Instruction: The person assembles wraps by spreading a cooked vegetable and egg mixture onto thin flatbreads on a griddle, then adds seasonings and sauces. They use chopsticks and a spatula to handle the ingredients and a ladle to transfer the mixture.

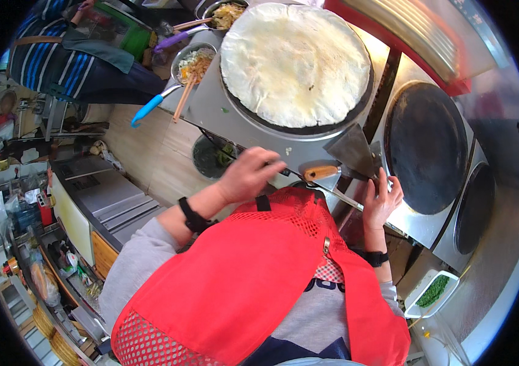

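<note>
Head view, pancake (296, 64): spread across the round griddle (361, 107), ahead of both your hands.
Blade (351, 148): slants between pancake and your right hand (381, 201), the nearer one.
Right grip: fingers parted at the blade's near end; hold unclear.
Left hand (250, 175): loosely curled, left of the wooden handle (320, 173); contents hidden.

On the counter (207, 113), flatbread (296, 64) atop griddle (358, 108); along the left edge, pan (181, 68) with chopsticks (183, 100) inside, another pan (212, 8) behind; at the near right corner, scraper (352, 149); rightward, second griddle (427, 146), then third griddle (476, 207); before these, herb tray (413, 311).
</note>
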A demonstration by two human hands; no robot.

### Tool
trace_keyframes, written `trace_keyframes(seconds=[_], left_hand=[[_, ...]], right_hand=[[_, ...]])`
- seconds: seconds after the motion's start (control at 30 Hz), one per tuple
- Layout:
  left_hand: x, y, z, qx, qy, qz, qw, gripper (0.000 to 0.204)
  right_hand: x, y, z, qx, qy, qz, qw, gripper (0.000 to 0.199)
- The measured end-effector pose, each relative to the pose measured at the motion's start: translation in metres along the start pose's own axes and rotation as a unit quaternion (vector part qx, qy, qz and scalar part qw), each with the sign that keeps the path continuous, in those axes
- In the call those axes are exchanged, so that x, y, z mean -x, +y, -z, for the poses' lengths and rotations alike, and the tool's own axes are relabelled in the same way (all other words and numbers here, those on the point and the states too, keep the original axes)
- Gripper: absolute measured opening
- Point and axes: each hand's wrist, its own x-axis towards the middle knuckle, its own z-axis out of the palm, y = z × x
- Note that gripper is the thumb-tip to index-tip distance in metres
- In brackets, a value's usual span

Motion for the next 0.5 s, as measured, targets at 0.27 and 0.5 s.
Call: trace_keyframes(seconds=[0.27,0.5], left_hand=[[-0.047,-0.217,0.179,-0.255,0.232,0.207,0.916,0.038],[-0.106,-0.389,0.202,-0.226,-0.17,0.408,0.868,0.059]], right_hand=[[-0.033,-0.058,0.003,-0.154,-0.028,0.005,0.988,0.007],[-0.023,-0.102,0.022,-0.047,0.016,-0.031,0.998,0.036]])
